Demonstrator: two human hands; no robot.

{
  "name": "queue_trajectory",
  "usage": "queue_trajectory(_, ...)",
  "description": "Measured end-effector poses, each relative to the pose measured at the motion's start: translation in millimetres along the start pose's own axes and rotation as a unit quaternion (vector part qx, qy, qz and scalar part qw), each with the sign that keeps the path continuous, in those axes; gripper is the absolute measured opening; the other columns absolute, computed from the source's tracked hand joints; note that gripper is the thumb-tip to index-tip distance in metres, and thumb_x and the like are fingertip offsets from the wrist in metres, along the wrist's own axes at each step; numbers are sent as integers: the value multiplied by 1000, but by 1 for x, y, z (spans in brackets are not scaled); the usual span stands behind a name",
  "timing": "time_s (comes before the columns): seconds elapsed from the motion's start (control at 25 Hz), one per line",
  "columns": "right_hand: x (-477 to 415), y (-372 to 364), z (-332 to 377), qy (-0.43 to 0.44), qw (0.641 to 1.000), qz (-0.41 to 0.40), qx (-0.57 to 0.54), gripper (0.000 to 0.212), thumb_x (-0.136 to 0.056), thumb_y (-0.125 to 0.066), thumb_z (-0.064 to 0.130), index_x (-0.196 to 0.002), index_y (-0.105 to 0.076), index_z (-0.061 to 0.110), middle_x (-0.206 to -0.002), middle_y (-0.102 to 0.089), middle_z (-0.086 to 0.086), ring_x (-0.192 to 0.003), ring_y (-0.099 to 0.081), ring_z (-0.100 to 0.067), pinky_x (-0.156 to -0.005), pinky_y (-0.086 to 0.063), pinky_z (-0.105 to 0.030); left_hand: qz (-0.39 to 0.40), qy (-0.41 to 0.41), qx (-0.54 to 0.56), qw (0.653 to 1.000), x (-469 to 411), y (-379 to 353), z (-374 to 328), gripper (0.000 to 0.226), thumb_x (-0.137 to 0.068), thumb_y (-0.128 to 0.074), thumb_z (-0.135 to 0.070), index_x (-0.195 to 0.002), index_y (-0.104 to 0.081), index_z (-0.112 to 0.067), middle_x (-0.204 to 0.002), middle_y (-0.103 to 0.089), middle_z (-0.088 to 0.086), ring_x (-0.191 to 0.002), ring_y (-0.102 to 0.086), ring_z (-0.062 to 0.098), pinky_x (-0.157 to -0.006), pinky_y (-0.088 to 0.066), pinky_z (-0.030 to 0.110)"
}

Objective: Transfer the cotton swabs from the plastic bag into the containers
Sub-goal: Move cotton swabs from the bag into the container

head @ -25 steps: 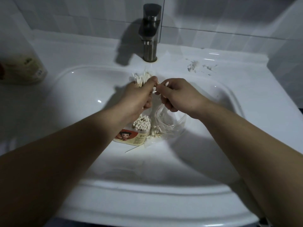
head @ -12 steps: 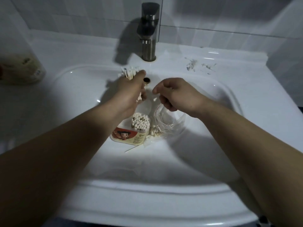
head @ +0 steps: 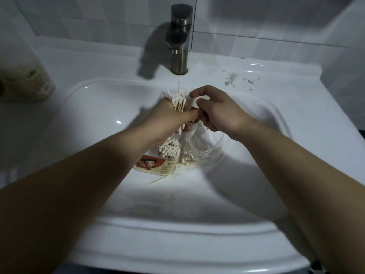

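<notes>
My left hand grips a cotton swab bundle above the sink; my right hand curls beside it, holding what I cannot tell. A slack grip would scatter swabs past the container below.

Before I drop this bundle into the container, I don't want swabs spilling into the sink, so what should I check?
1. Left hand grips the swab bundle firmly: ok.
2. Right hand steadies the bundle: cannot tell; its fingers are close beside it.
3. Container has room: not ok; it looks packed with swabs.
4. Plastic bag emptied: not ok; swabs lie inside.
5. No strays: not ok; one loose swab lies in the basin.
</notes>
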State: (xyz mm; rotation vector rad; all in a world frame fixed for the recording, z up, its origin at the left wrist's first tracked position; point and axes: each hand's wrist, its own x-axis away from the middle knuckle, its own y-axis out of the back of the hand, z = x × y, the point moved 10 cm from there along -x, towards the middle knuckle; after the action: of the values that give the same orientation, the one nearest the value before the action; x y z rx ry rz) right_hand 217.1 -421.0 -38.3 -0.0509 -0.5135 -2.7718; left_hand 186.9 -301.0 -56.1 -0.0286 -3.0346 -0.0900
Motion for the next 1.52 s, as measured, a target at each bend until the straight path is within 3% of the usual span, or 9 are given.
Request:
queue_trajectory(0.2,-5,15,-1,12,998,-55,28,10,-101,-55,20,-99,-65,17,-59,-51,0,-48,-44,-16,-43,-34,-24,-15,1,20,1000,-2,4,1,19,-92,-70,2,-84,-58,-11,-70,-69,6,-64,-69,14,-55,-54,22)
queue_trajectory(0.44,-4,16,-2,17,999,-38,2,21,-97,-60,8,-94,-68,-12,-59,-52,-8,-51,-46,-17,-49,-37,-28,15,23,-10,1000,-4,-5,10,17,-103,-56,-11,-89,-61,-18,-65,-61,-2,-52,-51,9,-48,-42,21)
queue_trajectory(0.6,-5,14,-3,-8,995,-39,-91,29,-106,-45,22,-104,-67,4,-67,-55,-7,-53,-46,-18,-48,-34,-26,-1,27,-40,999,-6,0,12,28,-102,-60,-27,-77,-57,-16,-55,-47,-3,-47,-44,11,-47,-39,25)
queue_trajectory(0.72,-3,16,-10,-56,989,-49,-130,48,-109,-34,44,-111,-71,14,-89,-68,-4,-67,-50,-18,-48,-34,-25,-15,37,-27,999,-2,0,11,31,-104,-56,-33,-85,-67,-11,-68,-65,3,-59,-63,13,-56,-54,29)
queue_trajectory(0.88,1,8,-14,-83,995,-17,-57,53,-108,-27,53,-121,-68,23,-108,-71,1,-78,-61,-18,-61,-43,-33,32,35,30,998,4,-14,7,19,-103,-59,-26,-111,-70,-12,-99,-78,5,-82,-75,16,-69,-62,29)
queue_trajectory(1.08,3,-14,-17,-65,995,64,40,66,-105,-22,62,-111,-64,11,-76,-65,0,-68,-58,-15,-60,-40,-33,86,-4,23,996,7,-23,-3,2,-101,-57,-3,-100,-58,-4,-66,-62,4,-54,-59,11,-49,-48,22)
queue_trajectory(1.2,-3,1,-15,-39,993,10,113,66,-104,-24,61,-102,-68,13,-83,-69,-3,-68,-60,-20,-55,-46,-32,45,31,44,998,1,-14,5,22,-102,-48,-3,-86,-54,-17,-62,-49,1,-49,-42,10,-46,-37,22)
queue_trajectory(1.36,-2,-3,-28,-61,950,72,297,37,-101,-47,26,-82,-75,10,-71,-75,-3,-65,-71,-25,-59,-59,-33,-5,34,8,999,-5,-2,10,23,-102,-57,-21,-80,-53,-20,-56,-42,-5,-46,-38,11,-48,-35,25)
queue_trajectory(1.52,10,-34,-55,-66,839,221,492,24,-85,-52,10,-76,-73,18,-75,-71,-2,-72,-71,-23,-61,-56,-31,-7,46,13,999,-3,0,13,29,-102,-59,-24,-76,-48,-20,-53,-44,-9,-45,-40,9,-48,-38,22)
